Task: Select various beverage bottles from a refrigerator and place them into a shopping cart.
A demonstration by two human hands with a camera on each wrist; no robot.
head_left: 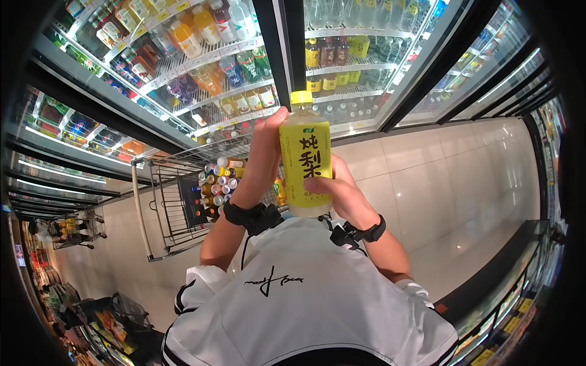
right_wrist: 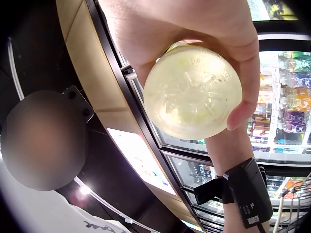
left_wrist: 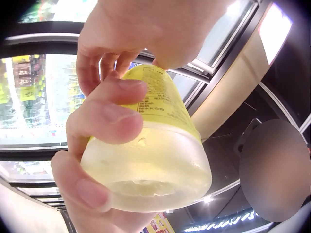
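A bottle (head_left: 306, 152) with a yellow cap and yellow-green label stands upright before the chest, its label facing the head camera. My right hand (head_left: 345, 192) grips its lower part, thumb across the label's front; the left wrist view shows the other fingers curled round the back of the bottle (left_wrist: 160, 107). Beside the upper left side, my left hand (head_left: 259, 161) touches the bottle with fingers raised and slightly bent. Pale liquid shows through the clear base of the bottle (right_wrist: 192, 92) in the right wrist view.
Lit drink coolers (head_left: 207, 58) with dark door frames stand ahead. A wire shopping cart (head_left: 149, 213) holding several bottles and cans is at the left. Pale tiled floor (head_left: 427, 195) lies to the right, bordered by another display case (head_left: 506, 287). Another cart (head_left: 76, 232) is far left.
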